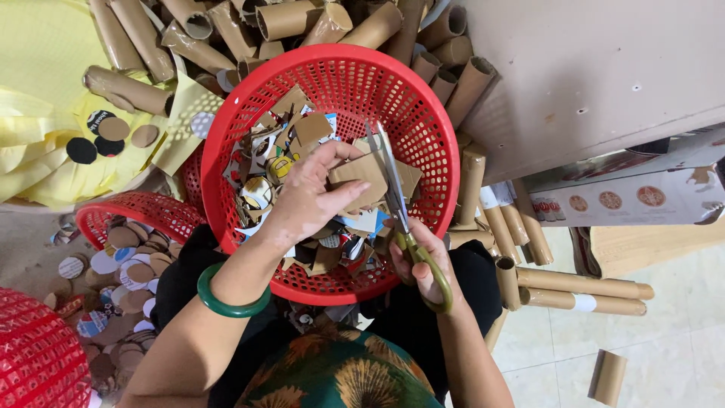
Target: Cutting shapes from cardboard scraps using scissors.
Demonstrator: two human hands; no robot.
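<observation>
At lower centre of the frame the right hand [423, 264] is closed through the olive-green loops of a pair of scissors [399, 204], whose blades run upward and stand closed or nearly so along the right edge of a brown cardboard piece [362, 180]. Just left of it, the left hand [310, 193], a green bangle [230, 302] on its wrist, pinches that piece between thumb and fingertips above the middle of the frame. Hands and piece hang over a red perforated basket [430, 128] resting on the lap, filled with cardboard offcuts [332, 242]. In my judgement the cutting step is in hand; the next move calls for turning the piece against the blades while keeping the fingertips clear. At lower left, a second red basket [128, 208] holds cut round discs [128, 264]. Farthest off, along the top edge, lies a heap of cardboard tubes [287, 19], with more tubes at right.
</observation>
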